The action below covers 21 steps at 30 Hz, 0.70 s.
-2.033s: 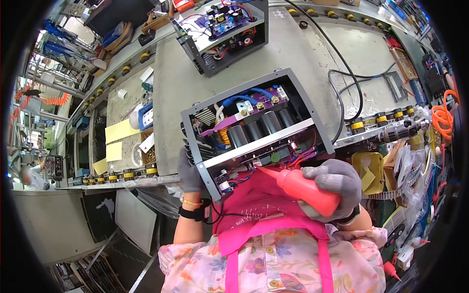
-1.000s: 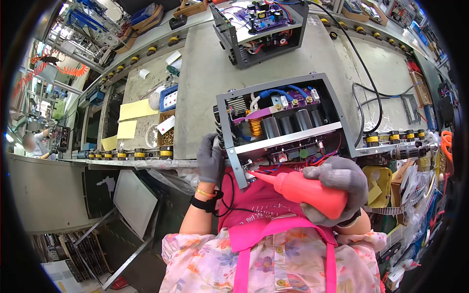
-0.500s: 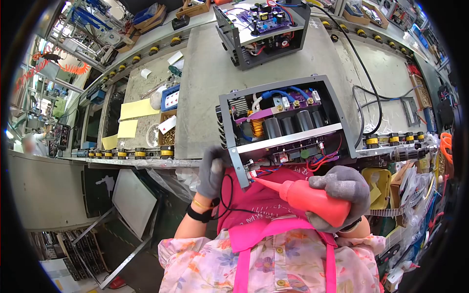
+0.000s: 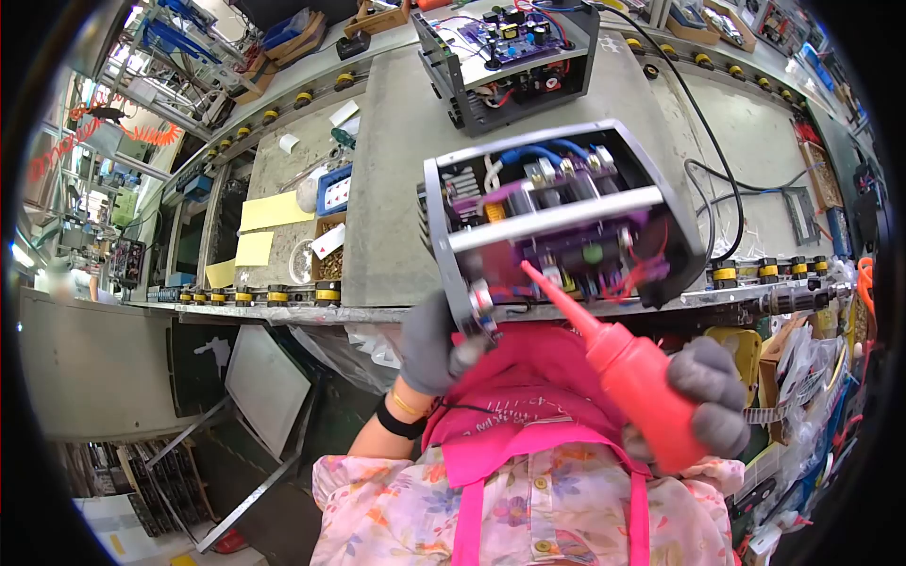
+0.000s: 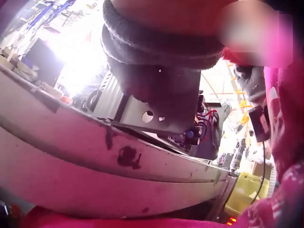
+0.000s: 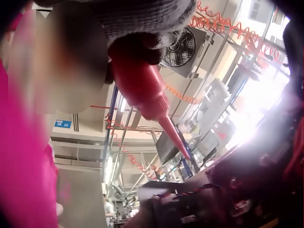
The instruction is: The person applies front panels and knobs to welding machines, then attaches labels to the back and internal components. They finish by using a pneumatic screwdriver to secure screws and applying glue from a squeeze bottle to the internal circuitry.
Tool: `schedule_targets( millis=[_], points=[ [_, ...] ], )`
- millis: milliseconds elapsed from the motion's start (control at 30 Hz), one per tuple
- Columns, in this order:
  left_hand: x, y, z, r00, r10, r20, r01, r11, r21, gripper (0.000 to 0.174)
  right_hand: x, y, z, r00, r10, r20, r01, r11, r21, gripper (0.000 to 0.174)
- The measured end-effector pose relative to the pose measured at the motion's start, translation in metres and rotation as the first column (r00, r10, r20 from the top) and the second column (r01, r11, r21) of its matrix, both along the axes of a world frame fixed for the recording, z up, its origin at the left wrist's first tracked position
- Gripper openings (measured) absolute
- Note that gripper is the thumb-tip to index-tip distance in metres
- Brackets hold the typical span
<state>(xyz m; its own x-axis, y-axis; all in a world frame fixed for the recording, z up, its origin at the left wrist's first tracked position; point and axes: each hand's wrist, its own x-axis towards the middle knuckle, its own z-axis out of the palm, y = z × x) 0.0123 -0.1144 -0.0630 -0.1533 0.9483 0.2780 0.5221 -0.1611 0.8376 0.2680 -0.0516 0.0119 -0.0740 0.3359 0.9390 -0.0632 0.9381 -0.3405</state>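
Observation:
A dark metal case (image 4: 557, 223) with its top open stands at the bench's front edge, tilted, with a circuit board, wires and black cylinders inside. My gloved left hand (image 4: 432, 347) grips its front left corner; in the left wrist view that glove (image 5: 152, 78) lies over the case's side panel (image 5: 164, 116). The gloved right hand (image 4: 710, 401) holds a red squeeze bottle (image 4: 646, 391) with its fingers round the body. Its long pointed nozzle (image 4: 566, 304) overlaps the front part of the case. In the right wrist view the bottle (image 6: 140, 85) slants down toward the case (image 6: 190, 204).
Behind stands a second open case (image 4: 510, 71) with a circuit board on top. Yellow papers (image 4: 274, 213), a blue tray (image 4: 334, 191) and a box of small brass-coloured parts (image 4: 329, 264) lie at left. Black cables (image 4: 717, 189) loop across the right side.
The bottle's nozzle has left the case's front left corner and moved right and farther in. The left hand has shifted onto that corner, and the case now tilts.

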Motion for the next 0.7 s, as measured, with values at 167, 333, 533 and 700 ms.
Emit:
schedule_targets(
  millis=[167, 333, 533, 700],
  points=[
    [-0.012, 0.041, 0.056, 0.966, 0.025, 0.259, 0.0, 0.995, -0.096, 0.054, -0.008, 0.022, -0.019, 0.963, 0.262, -0.062, -0.268, 0.955, -0.13, 0.06],
    [-0.012, 0.054, 0.062, 0.922, 0.045, 0.385, 0.019, 0.987, -0.162, 0.061, -0.033, 0.041, -0.024, 0.969, 0.239, -0.062, -0.247, 0.941, -0.231, 0.054],
    [-0.028, 0.055, 0.049, 0.936, 0.075, 0.344, 0.011, 0.97, -0.241, 0.072, -0.053, 0.067, -0.024, 0.986, 0.155, -0.066, -0.164, 0.975, -0.152, 0.048],
    [-0.032, 0.056, 0.039, 0.932, 0.102, 0.349, -0.033, 0.98, -0.197, 0.079, -0.058, 0.07, -0.02, 0.979, 0.18, -0.096, -0.195, 0.964, -0.18, 0.051]
  ],
)
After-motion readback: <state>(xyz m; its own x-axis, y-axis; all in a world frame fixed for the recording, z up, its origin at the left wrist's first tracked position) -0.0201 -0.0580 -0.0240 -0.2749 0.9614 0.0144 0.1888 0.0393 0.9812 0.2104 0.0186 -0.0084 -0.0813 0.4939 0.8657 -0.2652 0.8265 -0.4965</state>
